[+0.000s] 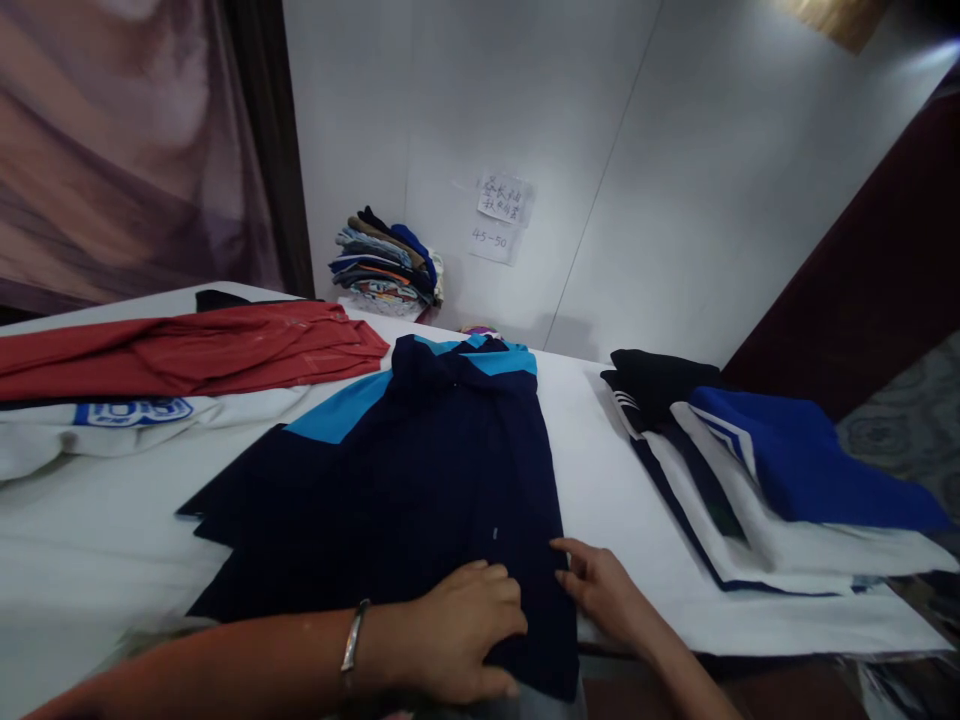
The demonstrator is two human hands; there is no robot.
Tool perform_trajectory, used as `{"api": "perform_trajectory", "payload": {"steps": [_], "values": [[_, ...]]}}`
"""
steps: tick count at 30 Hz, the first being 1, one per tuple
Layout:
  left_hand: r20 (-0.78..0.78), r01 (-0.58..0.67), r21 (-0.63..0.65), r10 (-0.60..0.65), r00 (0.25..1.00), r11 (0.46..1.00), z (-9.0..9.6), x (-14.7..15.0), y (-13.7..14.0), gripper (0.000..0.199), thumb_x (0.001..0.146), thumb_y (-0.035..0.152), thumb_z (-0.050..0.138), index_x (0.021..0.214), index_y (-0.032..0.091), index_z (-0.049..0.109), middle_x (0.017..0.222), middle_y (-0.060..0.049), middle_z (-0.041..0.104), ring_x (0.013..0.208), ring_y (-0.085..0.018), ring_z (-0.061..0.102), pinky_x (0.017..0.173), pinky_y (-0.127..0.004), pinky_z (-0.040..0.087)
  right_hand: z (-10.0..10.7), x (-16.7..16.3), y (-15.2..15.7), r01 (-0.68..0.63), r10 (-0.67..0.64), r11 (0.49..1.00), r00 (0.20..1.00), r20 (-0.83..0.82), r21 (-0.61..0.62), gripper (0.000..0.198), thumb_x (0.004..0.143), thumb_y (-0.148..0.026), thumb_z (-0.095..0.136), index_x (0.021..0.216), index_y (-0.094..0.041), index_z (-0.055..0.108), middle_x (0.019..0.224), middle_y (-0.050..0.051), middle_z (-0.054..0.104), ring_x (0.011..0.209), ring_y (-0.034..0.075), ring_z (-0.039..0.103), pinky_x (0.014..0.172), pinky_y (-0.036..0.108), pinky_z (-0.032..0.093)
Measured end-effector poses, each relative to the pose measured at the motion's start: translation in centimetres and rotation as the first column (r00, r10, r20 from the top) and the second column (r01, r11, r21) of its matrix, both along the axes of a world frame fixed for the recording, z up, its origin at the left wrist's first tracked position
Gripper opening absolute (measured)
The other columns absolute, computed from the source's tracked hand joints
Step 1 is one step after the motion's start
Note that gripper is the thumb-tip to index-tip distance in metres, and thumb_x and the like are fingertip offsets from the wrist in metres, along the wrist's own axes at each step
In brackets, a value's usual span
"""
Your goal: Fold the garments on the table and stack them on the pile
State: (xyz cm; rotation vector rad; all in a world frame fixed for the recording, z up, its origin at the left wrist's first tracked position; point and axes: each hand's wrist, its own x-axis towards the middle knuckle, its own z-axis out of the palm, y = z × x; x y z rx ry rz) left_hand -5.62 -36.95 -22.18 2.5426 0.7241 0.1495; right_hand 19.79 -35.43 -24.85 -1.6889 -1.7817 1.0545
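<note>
A dark navy jacket (450, 450) with light-blue panels lies folded lengthwise on the white table (585, 440), its collar end far from me and its sleeve ends pointing left. Across its near part rests my left hand (469, 630), palm down, a metal bracelet on the wrist. The left fingers are bent over the cloth and the thumb stands apart from them. My right hand (604, 590) touches the jacket's right edge with its fingertips, fingers apart. I see no cloth gripped in either hand.
Red garments (187, 350) and a white garment (247, 408) with blue print lie at left. A pile of folded clothes (386, 260) stands by the wall under handwritten paper signs (504, 200). Blue (802, 450), white and black clothes are stacked at right.
</note>
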Motion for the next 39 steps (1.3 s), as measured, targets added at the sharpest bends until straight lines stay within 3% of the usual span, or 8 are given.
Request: {"api": "perform_trajectory", "payload": {"steps": [6, 11, 14, 20, 27, 32, 35, 39], "values": [[0.218, -0.433, 0.077, 0.408, 0.886, 0.898, 4.8, -3.8, 8.1, 0.027, 0.085, 0.04, 0.06, 0.104, 0.022, 0.07, 0.098, -0.004, 0.072, 0.083, -0.019, 0.066, 0.079, -0.031, 0.05, 2.8, -2.4, 3.2, -0.131, 0.098, 0.902, 0.99, 0.101, 0.411, 0.038, 0.091, -0.036, 0.049, 0.118, -0.02, 0.07, 0.098, 0.009, 0.071, 0.086, 0.023, 0.067, 0.08, 0.038, 0.054], [0.409, -0.927, 0.194, 0.832, 0.374, 0.321, 7.0, -10.7, 19.2, 0.051, 0.084, 0.039, 0.061, 0.128, 0.012, 0.057, 0.133, -0.018, 0.06, 0.124, -0.029, 0.056, 0.103, -0.04, 0.045, 2.7, -6.3, 8.3, -0.218, 0.193, 0.851, 0.976, 0.103, 0.478, 0.047, 0.09, -0.036, 0.052, 0.134, -0.019, 0.061, 0.148, 0.012, 0.052, 0.139, 0.026, 0.046, 0.116, 0.045, 0.037], [0.257, -0.986, 0.102, 0.954, 0.157, 0.134, 6.4, -13.5, 23.2, 0.065, 0.08, 0.044, 0.066, 0.133, 0.008, 0.052, 0.139, -0.023, 0.057, 0.131, -0.033, 0.052, 0.103, -0.04, 0.045, 2.1, -8.1, 11.3, -0.255, 0.167, 0.89, 0.954, 0.25, 0.377, 0.064, 0.09, -0.04, 0.053, 0.148, -0.015, 0.044, 0.161, 0.013, 0.034, 0.152, 0.027, 0.023, 0.123, 0.049, 0.023], [0.063, -0.981, 0.055, 0.98, 0.188, 0.184, 5.9, -13.8, 25.5, 0.028, 0.075, 0.026, 0.067, 0.099, 0.012, 0.072, 0.098, -0.018, 0.076, 0.094, -0.032, 0.072, 0.077, -0.034, 0.055, -0.3, -9.2, 13.0, -0.304, 0.188, 0.935, 0.861, 0.472, 0.182, 0.066, 0.098, -0.052, 0.039, 0.153, -0.015, 0.036, 0.164, 0.012, 0.025, 0.154, 0.028, 0.014, 0.124, 0.052, 0.008], [0.273, -0.937, 0.3, 0.926, 0.262, 0.177, 16.0, -14.1, 26.0, 0.032, 0.084, 0.013, 0.052, 0.114, 0.004, 0.059, 0.122, -0.017, 0.067, 0.123, -0.033, 0.058, 0.101, -0.046, 0.042, -0.3, -9.2, 12.6, -0.308, 0.183, 0.932, 0.854, 0.487, 0.189, 0.068, 0.098, -0.054, 0.037, 0.154, -0.015, 0.035, 0.164, 0.012, 0.024, 0.154, 0.027, 0.014, 0.124, 0.051, 0.008], [0.382, -0.622, 0.763, 0.653, 0.654, 0.177, 22.5, -10.7, 22.2, 0.026, 0.087, 0.008, 0.044, 0.107, 0.0, 0.059, 0.11, -0.01, 0.065, 0.123, -0.027, 0.053, 0.111, -0.054, 0.026, -1.0, -9.0, 12.8, -0.274, 0.166, 0.934, 0.901, 0.4, 0.23, 0.066, 0.095, -0.052, 0.044, 0.151, -0.015, 0.041, 0.162, 0.012, 0.029, 0.153, 0.028, 0.017, 0.124, 0.053, 0.008], [0.229, -0.376, 0.905, 0.516, 0.825, 0.199, 21.4, -7.2, 17.3, 0.031, 0.088, 0.004, 0.039, 0.105, 0.01, 0.064, 0.099, -0.008, 0.065, 0.11, -0.023, 0.057, 0.114, -0.052, 0.025, -1.8, -8.5, 13.3, -0.176, 0.126, 0.935, 0.976, 0.176, 0.308, 0.068, 0.088, -0.054, 0.056, 0.146, -0.019, 0.049, 0.16, 0.011, 0.035, 0.152, 0.028, 0.022, 0.124, 0.053, 0.009], [-0.11, 0.046, 0.82, 0.078, 0.991, 0.571, 13.0, -3.5, 9.7, 0.028, 0.087, 0.013, 0.049, 0.104, 0.024, 0.068, 0.088, -0.003, 0.066, 0.081, -0.021, 0.06, 0.108, -0.044, 0.036, -1.9, -7.3, 14.6, 0.155, -0.029, 0.959, 0.888, -0.46, 0.238, 0.072, 0.081, -0.063, 0.06, 0.14, -0.023, 0.054, 0.147, 0.009, 0.054, 0.139, 0.029, 0.046, 0.118, 0.048, 0.033]]}}
